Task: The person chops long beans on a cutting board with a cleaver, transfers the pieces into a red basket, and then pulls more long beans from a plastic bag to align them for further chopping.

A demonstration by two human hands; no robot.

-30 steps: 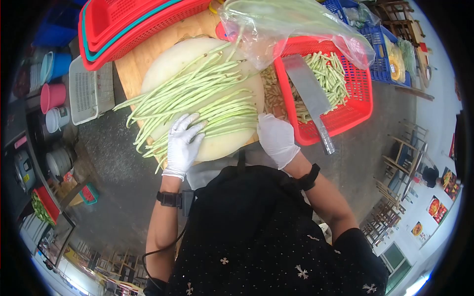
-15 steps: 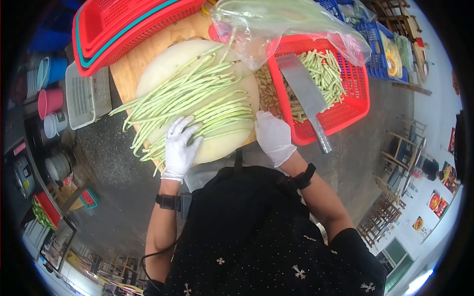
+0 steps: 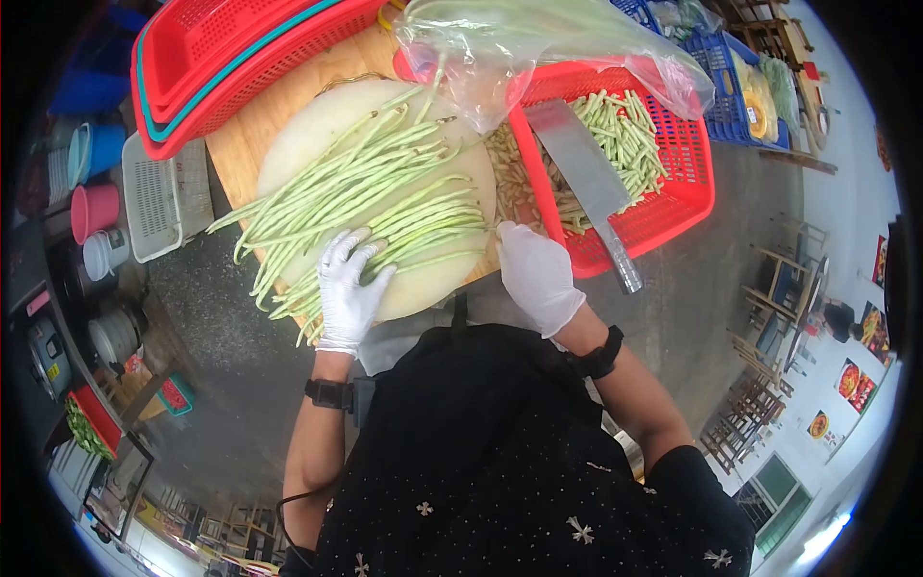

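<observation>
A heap of long green beans (image 3: 375, 197) lies across a round pale cutting board (image 3: 423, 288). My left hand (image 3: 348, 288), in a white glove, rests flat on the near beans with fingers spread. My right hand (image 3: 538, 274), also gloved, sits at the board's right edge against the cut ends of the beans, holding nothing I can see. A cleaver (image 3: 586, 188) lies across the rim of a red basket (image 3: 673, 212) of cut bean pieces, just right of my right hand.
Stacked red baskets (image 3: 240, 58) stand at the far left. A clear plastic bag (image 3: 538, 48) droops over the red basket. A white basket (image 3: 163, 197), cups and pots line the left side. Blue crates (image 3: 731, 87) sit far right. Grey counter runs around the board.
Both hands have stayed on the beans, with the left hand's fingers shifting slightly. The camera view has drifted a little.
</observation>
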